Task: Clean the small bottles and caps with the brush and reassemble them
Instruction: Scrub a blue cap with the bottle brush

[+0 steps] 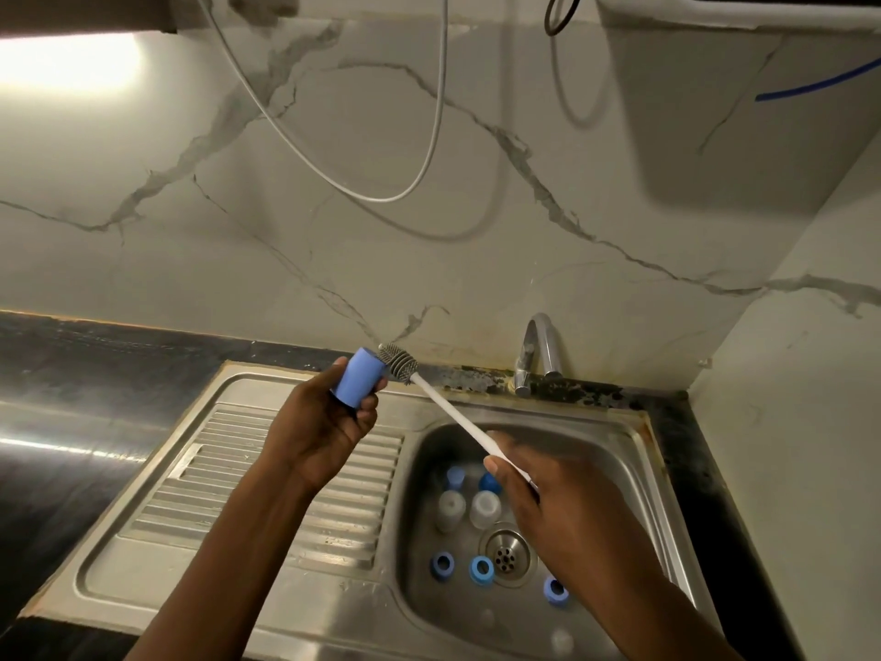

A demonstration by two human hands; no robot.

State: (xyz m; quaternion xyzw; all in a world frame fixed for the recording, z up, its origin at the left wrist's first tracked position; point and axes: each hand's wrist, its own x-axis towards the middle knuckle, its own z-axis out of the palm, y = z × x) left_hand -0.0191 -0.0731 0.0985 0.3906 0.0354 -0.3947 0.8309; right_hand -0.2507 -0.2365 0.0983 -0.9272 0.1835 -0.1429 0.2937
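Left hand (329,422): raised over the drainboard (267,474), fingers and thumb curled round a small blue bottle (360,381). The bottle is held tilted and clear of the basin, probably so its wall faces the brush.

Right hand (548,527): wraps the lower end of the white handle of a bottle brush (398,362), with the thumb laid along the shaft. Holding it that far back gives reach across to the bottle.

Brush contact: the grey bristle head lies against the upper outer side of the blue bottle and is not inside it. This looks like scrubbing of the outside. I cannot tell which end of the bottle is the open one.

Items waiting: two clear bottles (450,508) stand in the sink basin (634,474), with two blue pieces (490,483) just behind them. Three blue ring caps (481,570) lie around the drain (505,555). They are likely left there so rinse water runs off.

Tap (538,350): behind the basin, with no water visibly running.

Progress: bottles and caps lie apart, so reassembly is judged not yet begun.

Background: loose cables (429,150) hang across the marble-patterned wall.

Markings: no brand, label or writing can be read on any item.
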